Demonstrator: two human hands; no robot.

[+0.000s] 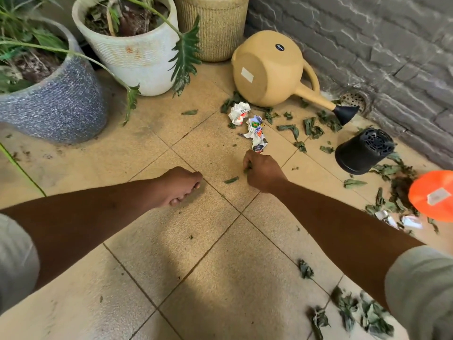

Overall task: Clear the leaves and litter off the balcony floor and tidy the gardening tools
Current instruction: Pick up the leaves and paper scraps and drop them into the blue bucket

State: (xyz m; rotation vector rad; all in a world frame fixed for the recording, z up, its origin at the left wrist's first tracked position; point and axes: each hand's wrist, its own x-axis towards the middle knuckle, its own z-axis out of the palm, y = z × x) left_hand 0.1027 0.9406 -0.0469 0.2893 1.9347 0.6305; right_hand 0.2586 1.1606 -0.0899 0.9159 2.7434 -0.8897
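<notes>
Right hand [263, 173] pinching leaves [247, 168] — green, wilted

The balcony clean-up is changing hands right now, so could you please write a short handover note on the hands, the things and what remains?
Right hand: closed on green leaf bits, low over the tiles.
Left hand: loosely curled; whether it holds anything cannot be told.
Watering can lies tipped over by the brick wall. Black pot lies on its side. An orange object is at the right edge beside spilled soil.
Done: little that shows.
Left: crumpled paper, the single leaf by the right hand, leaves near the can, the leaf pile at lower right, paper scraps; stand the can and pot upright.
</notes>
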